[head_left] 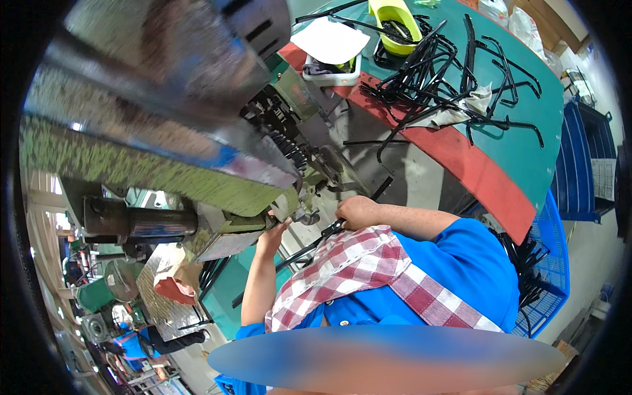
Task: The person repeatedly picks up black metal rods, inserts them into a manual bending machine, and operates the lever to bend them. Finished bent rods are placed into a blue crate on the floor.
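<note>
My left hand (274, 234) is raised to the green press machine (197, 178), its fingertips partly hidden at a small metal fitting (303, 216); what they hold, if anything, I cannot make out. My right hand (355, 212) is closed on a black bar (329, 230), just right of the machine's working end. The bar slants down to the lower left, past the front of my checked apron (349, 270). Beyond my right hand, a loose black bar (383, 186) slants upward.
A green table (500, 151) with red edging holds tangled black bent rods (434, 72), a yellow bin (395, 20) and a white tray (332, 77). Blue crates (550, 263) stand at right. A teal board (230, 276) is at lower left. A co-worker (138, 345) works farther left.
</note>
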Available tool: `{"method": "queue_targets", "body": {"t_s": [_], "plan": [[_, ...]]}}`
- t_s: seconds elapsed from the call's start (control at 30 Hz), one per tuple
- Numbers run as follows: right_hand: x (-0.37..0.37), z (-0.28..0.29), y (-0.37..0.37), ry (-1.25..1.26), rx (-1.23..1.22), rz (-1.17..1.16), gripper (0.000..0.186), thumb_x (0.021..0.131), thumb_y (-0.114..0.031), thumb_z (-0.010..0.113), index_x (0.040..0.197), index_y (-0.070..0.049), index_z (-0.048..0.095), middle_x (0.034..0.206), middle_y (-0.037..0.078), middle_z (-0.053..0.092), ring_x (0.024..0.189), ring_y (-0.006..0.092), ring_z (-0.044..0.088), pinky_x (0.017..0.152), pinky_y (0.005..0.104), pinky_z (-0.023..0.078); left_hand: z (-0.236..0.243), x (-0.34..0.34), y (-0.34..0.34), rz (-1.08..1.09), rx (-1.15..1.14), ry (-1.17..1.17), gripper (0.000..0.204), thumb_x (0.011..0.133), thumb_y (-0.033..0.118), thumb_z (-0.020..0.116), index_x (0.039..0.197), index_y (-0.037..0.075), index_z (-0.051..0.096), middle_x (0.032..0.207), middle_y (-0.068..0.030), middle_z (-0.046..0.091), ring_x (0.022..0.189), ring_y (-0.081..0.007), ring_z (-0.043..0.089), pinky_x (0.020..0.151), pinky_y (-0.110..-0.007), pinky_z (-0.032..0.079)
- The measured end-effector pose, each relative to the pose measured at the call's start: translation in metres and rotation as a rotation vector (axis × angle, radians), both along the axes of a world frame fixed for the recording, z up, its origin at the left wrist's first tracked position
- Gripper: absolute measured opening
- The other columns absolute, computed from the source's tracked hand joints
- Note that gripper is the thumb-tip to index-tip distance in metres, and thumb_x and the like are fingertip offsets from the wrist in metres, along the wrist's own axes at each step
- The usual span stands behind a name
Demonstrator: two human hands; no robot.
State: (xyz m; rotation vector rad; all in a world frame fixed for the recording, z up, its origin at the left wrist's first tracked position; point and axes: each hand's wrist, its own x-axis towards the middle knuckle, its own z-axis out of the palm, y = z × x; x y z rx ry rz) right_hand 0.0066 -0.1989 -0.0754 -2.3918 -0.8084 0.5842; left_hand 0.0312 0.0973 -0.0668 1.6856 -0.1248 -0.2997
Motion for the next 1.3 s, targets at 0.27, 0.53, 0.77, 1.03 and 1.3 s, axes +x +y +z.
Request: {"method": "queue_targets", "body": {"t_s": [0.27,0.53,0.77,1.03,1.3], "plan": [[0.018,0.029,0.012,-0.177,0.095,0.002,0.024,0.076,-0.023,0.064,0.087,-0.002,0.067,0.088,0.016,0.064,0.090,0.0353,0.062,0.079,0.0458,0.050,-0.012,-0.017,-0.001,-0.005,0.947,-0.218,0.037,0.077,0.034,0.075,0.087,0.000,0.061,0.068,-0.0142,0.059,0.060,-0.0309,0.057,0.058,-0.039,0.046],[0.018,0.059,0.043,-0.099,0.003,-0.007,0.024,0.080,-0.025,0.066,0.095,-0.006,0.067,0.090,0.020,0.062,0.090,0.0368,0.060,0.079,0.0465,0.049,0.010,-0.032,-0.025,0.040,-0.007,0.282,0.015,0.093,0.015,0.059,0.094,0.001,0.060,0.074,-0.0034,0.063,0.064,-0.0099,0.055,0.060,-0.025,0.047],[0.015,0.061,0.051,-0.136,0.013,-0.107,0.027,0.080,-0.024,0.068,0.100,-0.007,0.068,0.091,0.015,0.064,0.086,0.0353,0.062,0.075,0.0446,0.050,0.006,-0.036,-0.005,0.078,-0.046,0.309,0.016,0.090,0.016,0.065,0.092,0.001,0.062,0.070,-0.0025,0.060,0.060,-0.0096,0.055,0.054,-0.026,0.045],[0.012,0.057,0.056,-0.250,0.117,-0.235,0.022,0.078,-0.016,0.070,0.096,-0.005,0.065,0.092,0.013,0.065,0.083,0.0343,0.064,0.070,0.0404,0.051,0.020,-0.015,-0.012,0.026,-0.161,0.256,0.013,0.086,0.012,0.069,0.087,0.000,0.062,0.071,-0.0023,0.061,0.061,-0.0094,0.057,0.053,-0.024,0.046],[0.014,0.039,0.051,-0.195,-0.021,-0.310,0.030,0.086,-0.030,0.064,0.107,-0.008,0.063,0.103,0.014,0.065,0.086,0.0312,0.066,0.074,0.0401,0.050,0.033,-0.013,-0.015,0.139,0.025,0.199,0.017,0.079,0.013,0.074,0.075,0.000,0.065,0.063,-0.0046,0.063,0.053,-0.0098,0.057,0.049,-0.027,0.044]]}}
